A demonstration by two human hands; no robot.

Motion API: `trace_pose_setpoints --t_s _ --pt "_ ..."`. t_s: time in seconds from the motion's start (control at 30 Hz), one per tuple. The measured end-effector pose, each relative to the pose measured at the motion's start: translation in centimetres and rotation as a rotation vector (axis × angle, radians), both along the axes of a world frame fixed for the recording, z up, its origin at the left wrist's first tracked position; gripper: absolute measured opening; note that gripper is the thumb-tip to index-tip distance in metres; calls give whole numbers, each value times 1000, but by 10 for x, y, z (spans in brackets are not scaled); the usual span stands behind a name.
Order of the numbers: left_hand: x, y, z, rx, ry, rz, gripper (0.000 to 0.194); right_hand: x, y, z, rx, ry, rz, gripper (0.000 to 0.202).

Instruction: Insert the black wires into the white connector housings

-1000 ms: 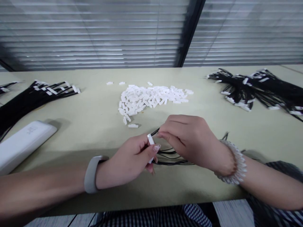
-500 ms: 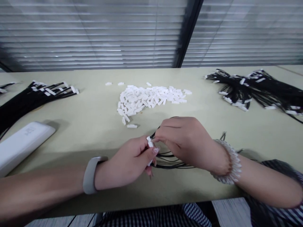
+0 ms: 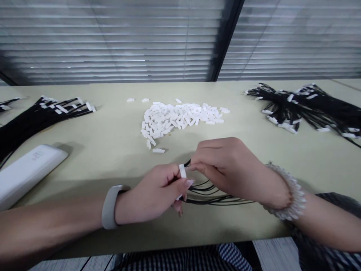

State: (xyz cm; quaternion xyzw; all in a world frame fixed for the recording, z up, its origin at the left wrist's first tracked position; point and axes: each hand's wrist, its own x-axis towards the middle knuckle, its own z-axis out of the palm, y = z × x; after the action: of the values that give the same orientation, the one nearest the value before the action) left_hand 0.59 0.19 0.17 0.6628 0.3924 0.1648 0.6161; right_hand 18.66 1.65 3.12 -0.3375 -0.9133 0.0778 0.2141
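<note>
**L hand [image 3: 153,188] pinches wht connector [image 3: 183,171], R hand [image 3: 225,165] at its upper end**

Far L: blk cable bundle [image 3: 31,118] w/ wht ends on worktop [image 3: 101,150]; nearer, wht oblong device [image 3: 31,169]. L wrist has grey band [image 3: 110,207]. L grip closed, thumb + fingers round the connector, held tilted above worktop. Beyond it, mid: pile of loose wht connectors [image 3: 180,116]. Blk wires [image 3: 217,199] run R from connector, under R hand. R grip: thumb + fingertips drawn together just beside connector; can't tell what's btwn them. Beaded bracelet [image 3: 287,195] on R wrist. Far R: more blk cables [image 3: 307,101], wht-tipped.
</note>
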Motion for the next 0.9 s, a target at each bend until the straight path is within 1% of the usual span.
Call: trace_pose_setpoints --t_s 0.1,0.2,0.3,0.4,0.5,0.73,0.9 --pt "-2 1 0 -56 -41 1 26 9 1 9 -51 4 14 14" --pt "-4 1 0 -50 -37 13 27 16 0 13 -74 81 -33 15" --pt "-5 1 -1 -52 -39 -9 27 15 -1 8 -70 102 -25 12" --pt "-5 2 -1 -45 -41 -42 27 9 -3 -1 -3 53 -12 14" --pt "-5 3 -2 -28 -35 -53 28 6 -4 -6 47 41 -13 16" --pt "-5 2 0 -38 -24 -64 29 4 -7 -6 130 15 -16 17" --pt "-4 1 -1 -74 -39 -46 29 5 -7 -4 116 -18 -5 18"
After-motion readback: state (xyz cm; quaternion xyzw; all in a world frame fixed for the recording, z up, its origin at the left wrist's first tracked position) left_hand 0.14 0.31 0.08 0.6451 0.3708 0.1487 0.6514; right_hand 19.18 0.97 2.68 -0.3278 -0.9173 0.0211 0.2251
